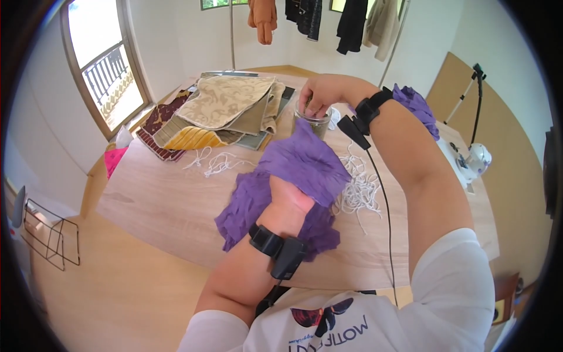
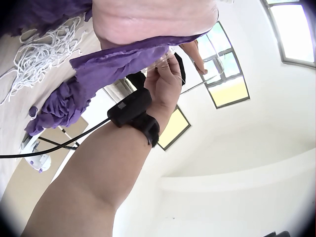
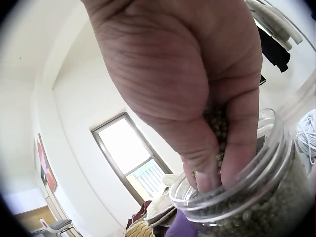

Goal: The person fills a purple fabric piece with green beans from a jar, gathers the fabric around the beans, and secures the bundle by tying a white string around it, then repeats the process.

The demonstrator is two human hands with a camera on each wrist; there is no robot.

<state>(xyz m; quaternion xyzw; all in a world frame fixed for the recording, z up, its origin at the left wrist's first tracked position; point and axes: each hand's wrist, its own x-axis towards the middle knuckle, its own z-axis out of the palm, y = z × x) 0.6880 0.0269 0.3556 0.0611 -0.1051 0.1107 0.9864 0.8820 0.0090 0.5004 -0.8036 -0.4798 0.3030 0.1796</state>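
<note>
The table point(image 1: 141, 199) is being used as the work surface, with a pile of swatches point(image 1: 229, 102) lying toward its far left. The purple cloth point(image 1: 305, 161) is being supported partly on the left hand point(image 1: 291, 196), the rest lying on the table beneath the forearm. To its right, cord point(image 1: 360, 190) is lying in a loose tangle. The left hand's fingers are being hidden by the cloth; whether they are grasping or released cannot be told. The right hand point(image 1: 322, 94) is being held with thumb and fingertips inside the mouth of the jar point(image 3: 269, 195), the fingers being curled around a small load of grains point(image 3: 220, 131). The jar is standing just beyond the raised cloth; contact between the two cannot be confirmed. For good results, the thumb should be pressed firmly against the fingers while the rim is being cleared, since grains are showing in the gap and could be spilled. The cloth should be cupped level by the left palm whenever a load is being received, and the jar should not be tipped.
</note>
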